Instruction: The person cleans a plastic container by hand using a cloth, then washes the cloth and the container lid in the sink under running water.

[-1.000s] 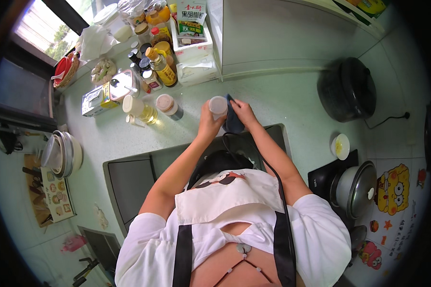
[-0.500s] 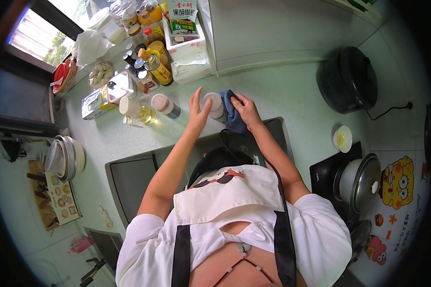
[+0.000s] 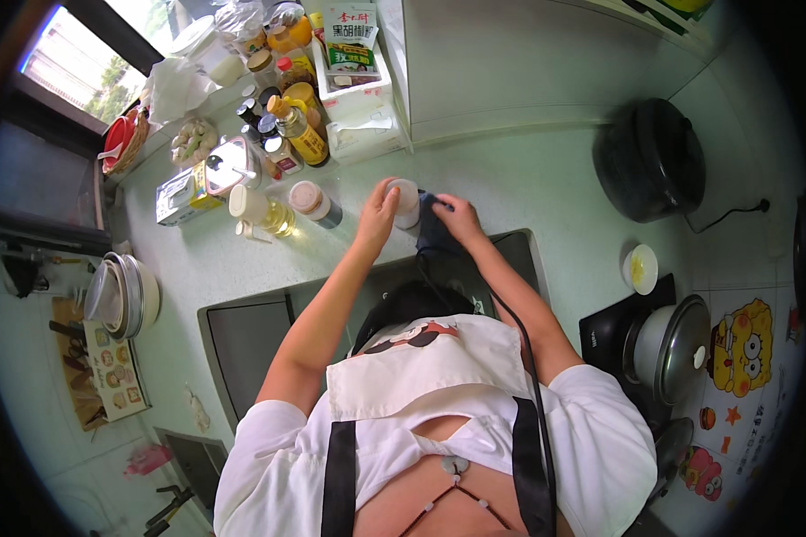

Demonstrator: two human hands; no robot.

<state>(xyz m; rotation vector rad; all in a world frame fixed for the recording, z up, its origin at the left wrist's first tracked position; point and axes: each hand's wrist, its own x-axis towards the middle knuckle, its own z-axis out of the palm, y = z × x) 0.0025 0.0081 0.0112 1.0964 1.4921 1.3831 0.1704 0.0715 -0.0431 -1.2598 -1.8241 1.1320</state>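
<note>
A clear jar with a pale lid (image 3: 404,191) stands on the counter behind the sink. My left hand (image 3: 378,215) grips it from the left, fingers and thumb against its side near the lid. Just to the right, my right hand (image 3: 458,220) pinches a dark blue cloth (image 3: 434,234), which hangs down between the jar and the sink edge. Further left are a similar jar with dark contents (image 3: 316,207) and an oil bottle with a pale cap (image 3: 261,211).
Sauce bottles (image 3: 300,134) crowd around a white box (image 3: 364,132) at the back left. The sink (image 3: 251,331) lies in front of me. To the right are a black rice cooker (image 3: 649,159), a small bowl (image 3: 640,268) and a lidded pot (image 3: 676,349). Stacked basins (image 3: 125,295) stand left.
My left hand has moved from an open pose beside the jar to gripping it. The blue cloth has dropped lower and looks less bunched, still in my right hand.
</note>
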